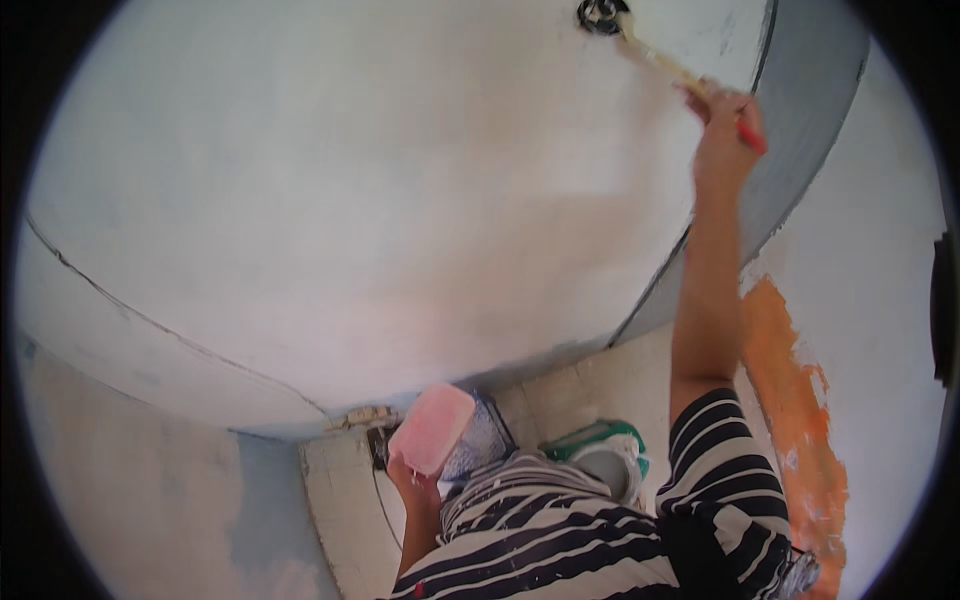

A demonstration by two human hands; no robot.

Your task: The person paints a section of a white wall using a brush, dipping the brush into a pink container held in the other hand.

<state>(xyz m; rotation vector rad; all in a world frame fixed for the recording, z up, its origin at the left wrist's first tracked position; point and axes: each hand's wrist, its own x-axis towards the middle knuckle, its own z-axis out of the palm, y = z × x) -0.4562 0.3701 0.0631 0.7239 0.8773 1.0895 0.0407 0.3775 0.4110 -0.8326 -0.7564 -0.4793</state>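
Raised high at the upper right, my right hand (724, 125) is closed around the pale handle of a paintbrush (662, 62) with a red end. The brush's head reaches the edge of a round dark wall box (601, 16) with black stuff inside; whether it touches is too small to tell. The box sits in a large whitish wall (380, 200). Low in front of my body, my left hand (412, 482) grips a pink rectangular plastic tub (432, 428) by its near end. Part of that hand's fingers is hidden behind the tub.
A grey band (800, 130) runs down the wall's right side, beside an orange patch (800, 400). On the tiled floor (570, 400) stand a green-rimmed bucket (605, 435) and a blue-and-white patterned thing (480, 440). A cable (385, 510) lies near the left corner.
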